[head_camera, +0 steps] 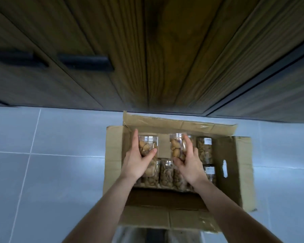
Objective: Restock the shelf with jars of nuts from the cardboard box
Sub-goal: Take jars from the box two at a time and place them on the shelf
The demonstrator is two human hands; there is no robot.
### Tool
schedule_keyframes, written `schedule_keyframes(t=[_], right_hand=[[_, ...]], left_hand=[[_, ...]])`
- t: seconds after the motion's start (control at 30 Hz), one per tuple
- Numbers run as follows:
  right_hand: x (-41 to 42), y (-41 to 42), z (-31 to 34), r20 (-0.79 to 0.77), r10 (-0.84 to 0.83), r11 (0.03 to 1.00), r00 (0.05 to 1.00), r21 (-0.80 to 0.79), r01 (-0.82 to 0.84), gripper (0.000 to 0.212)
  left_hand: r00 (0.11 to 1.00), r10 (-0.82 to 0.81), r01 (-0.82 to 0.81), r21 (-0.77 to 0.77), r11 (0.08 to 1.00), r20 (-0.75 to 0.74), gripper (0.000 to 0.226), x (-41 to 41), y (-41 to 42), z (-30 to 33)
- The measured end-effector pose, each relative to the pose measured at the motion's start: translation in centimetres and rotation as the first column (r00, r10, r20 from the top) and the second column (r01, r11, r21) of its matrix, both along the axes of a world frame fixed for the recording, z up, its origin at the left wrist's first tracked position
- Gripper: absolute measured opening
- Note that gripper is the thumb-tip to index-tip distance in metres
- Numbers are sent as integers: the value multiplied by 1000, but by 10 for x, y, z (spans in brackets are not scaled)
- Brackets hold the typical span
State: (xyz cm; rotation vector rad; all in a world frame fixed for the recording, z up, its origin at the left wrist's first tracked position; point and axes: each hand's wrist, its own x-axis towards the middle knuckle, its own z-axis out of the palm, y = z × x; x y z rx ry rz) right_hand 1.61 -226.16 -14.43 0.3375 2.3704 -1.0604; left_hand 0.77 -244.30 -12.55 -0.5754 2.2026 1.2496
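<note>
An open cardboard box [235, 172] sits on the tiled floor in front of wooden cabinet fronts. Inside it lie several clear jars of nuts. My left hand [137, 163] is closed around a clear jar of nuts [148, 142] at the box's far left. My right hand [189, 163] grips a second clear jar of nuts [176, 146] near the middle. Both held jars are slightly blurred. More jars [166, 174] lie in the near row, and a jar with a white label [204, 149] lies at the right. No shelf is in view.
Dark wooden cabinet doors [165, 58] with black handles [85, 63] stand right behind the box. Light grey floor tiles [51, 155] surround the box on the left and right. The box flaps [179, 123] fold outward on all sides.
</note>
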Motion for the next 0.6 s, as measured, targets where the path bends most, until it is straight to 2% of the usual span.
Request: schedule_keyframes(t=[0.1,0.23,0.33,0.47,0.6], right_hand=[[4,21,93,7,-42,999,999,10,42,93],[24,40,216,-34,-85,996,996,36,86,95],[54,48,290,-159,-146,988,976,24,151,90],[100,56,372,-207,-252,966,945,-1,258,89],[149,71,429,-301,-401,902,865,33,430,91]], left_hand=[[999,-33,32,-25,999,-33,91,-9,7,90],[982,-174,168,-88,982,-66,80,-12,12,202],[965,-234,227,-69,971,-116,70,-7,18,280],[936,-295,302,7,953,-191,64,-4,25,360],[872,-399,429,49,902,-285,65,0,39,423]])
